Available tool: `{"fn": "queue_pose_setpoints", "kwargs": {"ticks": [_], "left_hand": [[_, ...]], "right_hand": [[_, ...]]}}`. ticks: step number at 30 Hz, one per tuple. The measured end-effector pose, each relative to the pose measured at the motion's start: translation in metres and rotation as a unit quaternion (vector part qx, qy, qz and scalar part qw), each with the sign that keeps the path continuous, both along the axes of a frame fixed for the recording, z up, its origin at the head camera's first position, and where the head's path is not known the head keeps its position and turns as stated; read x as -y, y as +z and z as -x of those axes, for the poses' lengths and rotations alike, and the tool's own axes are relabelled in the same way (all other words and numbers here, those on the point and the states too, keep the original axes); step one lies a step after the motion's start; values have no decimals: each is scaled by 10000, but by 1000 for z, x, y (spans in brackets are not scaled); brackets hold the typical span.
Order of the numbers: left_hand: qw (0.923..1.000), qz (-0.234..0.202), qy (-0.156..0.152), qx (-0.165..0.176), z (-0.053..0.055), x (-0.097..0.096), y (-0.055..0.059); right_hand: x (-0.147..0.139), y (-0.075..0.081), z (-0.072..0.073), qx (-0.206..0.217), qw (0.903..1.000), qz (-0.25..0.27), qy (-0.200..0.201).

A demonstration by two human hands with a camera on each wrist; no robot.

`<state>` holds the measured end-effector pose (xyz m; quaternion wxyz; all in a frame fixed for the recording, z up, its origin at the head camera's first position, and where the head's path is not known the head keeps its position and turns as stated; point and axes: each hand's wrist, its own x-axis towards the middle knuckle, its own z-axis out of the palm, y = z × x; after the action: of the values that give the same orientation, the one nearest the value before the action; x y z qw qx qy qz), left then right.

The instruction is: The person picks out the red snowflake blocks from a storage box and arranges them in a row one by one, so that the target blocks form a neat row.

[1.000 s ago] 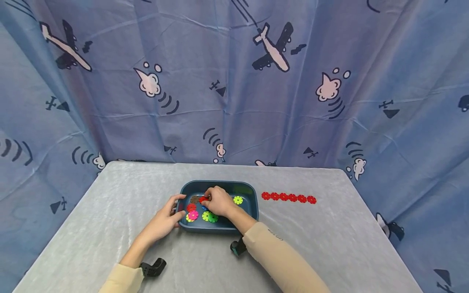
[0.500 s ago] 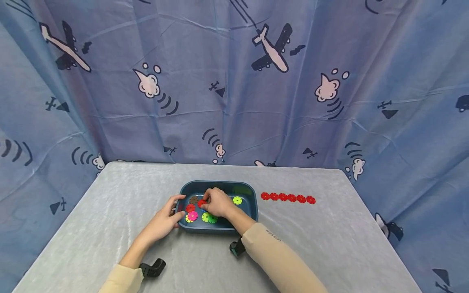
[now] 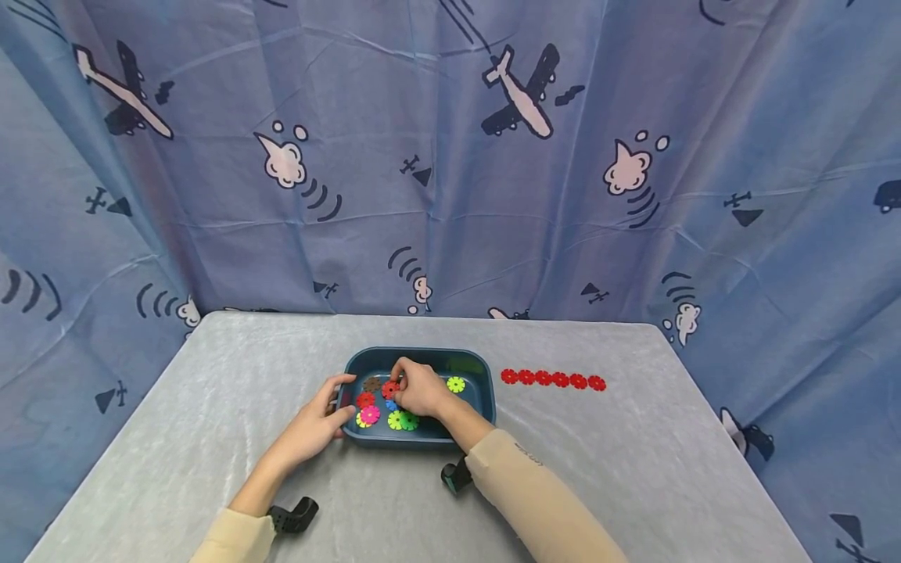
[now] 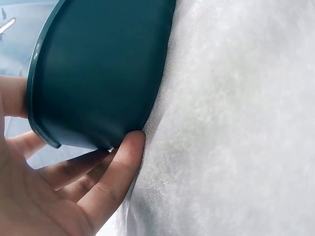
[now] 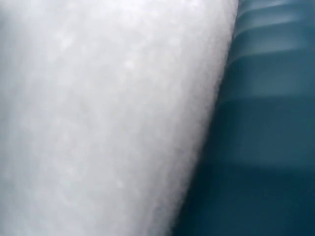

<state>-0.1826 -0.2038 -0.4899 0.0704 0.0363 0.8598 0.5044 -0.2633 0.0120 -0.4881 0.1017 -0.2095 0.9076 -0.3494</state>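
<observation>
A dark teal tray (image 3: 450,440) holds several flower-shaped plastic discs. My left hand (image 3: 310,428) grips its left end, with thumb and index finger over the rim and other fingers against the outer wall. The left wrist view shows that hand (image 4: 64,191) at the tray's end wall (image 4: 101,73). Inside the tray, my right hand (image 3: 420,389) pinches a red disc (image 3: 389,390) at its edge. Close by lie a second red disc (image 3: 365,399), a brown one (image 3: 372,384), a pink one (image 3: 370,414) and a blue one (image 3: 391,405), partly hidden by the right hand.
Right of the tray, several red discs (image 3: 544,378) form a straight row on the white cloth-covered table (image 3: 633,453). Green discs (image 3: 409,421) and a yellow disc (image 3: 456,384) lie in the tray. A blue patterned curtain (image 3: 380,156) hangs behind. The right wrist view shows only tray wall (image 5: 266,142) and cloth.
The right hand has shifted the red disc slightly within the tray and tilted it, so more of its face and the blue disc show. The left hand has stayed on the tray.
</observation>
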Motion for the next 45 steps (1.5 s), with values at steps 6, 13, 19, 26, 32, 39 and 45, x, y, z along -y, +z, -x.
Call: {"fn": "queue_pose_setpoints", "kwargs": {"ticks": [6,13,19,26,32,39,45], "left_hand": [[10000,-15,-26,-25,-1,-1,0],[10000,-5,-58,-24,-3,-1,1],[10000,-15,-28,-3,-3,0,3],[10000,-64,-31,-24,-4,-1,2],[10000,-40,-16,-40,-2,-1,-1],[10000,-12,-1,-7,-2,-1,-1],[10000,-40,-21,-17,-1,-1,-1]], "right_hand": [[-1,0,0,35,10000,86,6],[-3,4,0,39,9997,204,83],[-4,16,-3,20,9996,228,145],[-18,36,-16,-31,9988,394,295],[-38,50,-24,-4,9971,606,459],[-71,56,-29,-1,9944,1015,303],[-99,59,-32,-18,9935,1139,-29]]}}
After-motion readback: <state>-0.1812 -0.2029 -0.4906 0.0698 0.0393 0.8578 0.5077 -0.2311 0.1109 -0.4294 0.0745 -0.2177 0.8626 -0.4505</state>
